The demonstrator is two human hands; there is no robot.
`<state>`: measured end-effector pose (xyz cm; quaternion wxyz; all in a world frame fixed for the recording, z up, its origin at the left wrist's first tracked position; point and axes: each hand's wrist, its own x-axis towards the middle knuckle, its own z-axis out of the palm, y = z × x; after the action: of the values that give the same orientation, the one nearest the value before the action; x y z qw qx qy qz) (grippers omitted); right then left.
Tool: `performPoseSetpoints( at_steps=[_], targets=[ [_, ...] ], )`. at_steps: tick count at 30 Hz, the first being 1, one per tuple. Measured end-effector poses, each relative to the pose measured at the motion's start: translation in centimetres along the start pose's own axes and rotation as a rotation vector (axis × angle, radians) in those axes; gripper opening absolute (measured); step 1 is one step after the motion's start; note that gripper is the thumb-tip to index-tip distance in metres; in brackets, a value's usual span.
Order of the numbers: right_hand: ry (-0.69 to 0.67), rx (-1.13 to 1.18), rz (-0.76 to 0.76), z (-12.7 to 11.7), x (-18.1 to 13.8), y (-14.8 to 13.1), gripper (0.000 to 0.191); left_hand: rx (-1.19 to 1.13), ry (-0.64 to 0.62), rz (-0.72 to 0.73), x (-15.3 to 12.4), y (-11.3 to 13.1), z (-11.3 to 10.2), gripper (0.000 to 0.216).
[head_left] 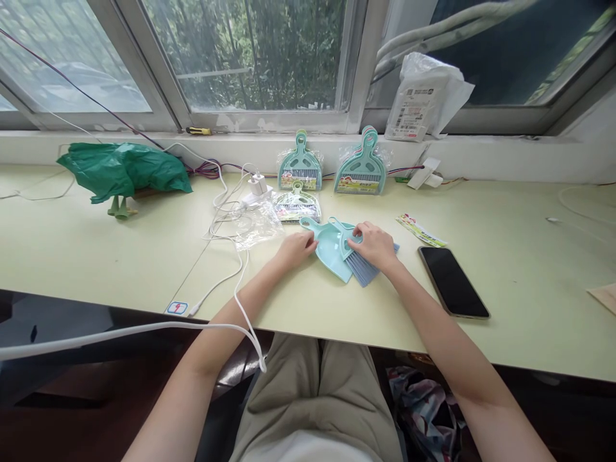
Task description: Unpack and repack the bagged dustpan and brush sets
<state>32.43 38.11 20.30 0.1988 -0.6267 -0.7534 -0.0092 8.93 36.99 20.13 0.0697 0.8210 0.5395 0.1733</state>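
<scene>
A light-blue dustpan (330, 247) lies on the pale table in front of me, its looped handle toward the upper left. My left hand (297, 249) is closed at the dustpan's left edge, fingers curled against it. Partly over the dustpan's right side rests a small brush (364, 267) with blue-grey bristles and a light-blue handle. The fingers of my right hand (374, 245) grip the brush's head. Behind them stand packaged dustpan sets (301, 165), (362, 168) leaning on the wall, and a further wrapped set (297, 205) lies flat.
Right of my hands are a printed label card (421, 230) and a black phone (453, 282). On the left, a clear plastic bag (260, 224), white cables (222, 192) and a green plastic bag (122, 170) lie on the table. A white-wrapped package (414, 106) stands on the sill.
</scene>
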Motion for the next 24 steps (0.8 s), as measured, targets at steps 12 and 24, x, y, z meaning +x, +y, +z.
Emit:
performPoseSetpoints(
  at_steps=[12, 24],
  targets=[
    [0.070, 0.069, 0.001, -1.1, -0.1, -0.5, 0.017, -0.058, 0.004, 0.186, -0.3, 0.7, -0.1, 0.027],
    [-0.086, 0.097, -0.244, 0.2, -0.6, -1.6, 0.017, -0.037, -0.058, 0.362, -0.5, 1.5, -0.1, 0.031]
  ],
)
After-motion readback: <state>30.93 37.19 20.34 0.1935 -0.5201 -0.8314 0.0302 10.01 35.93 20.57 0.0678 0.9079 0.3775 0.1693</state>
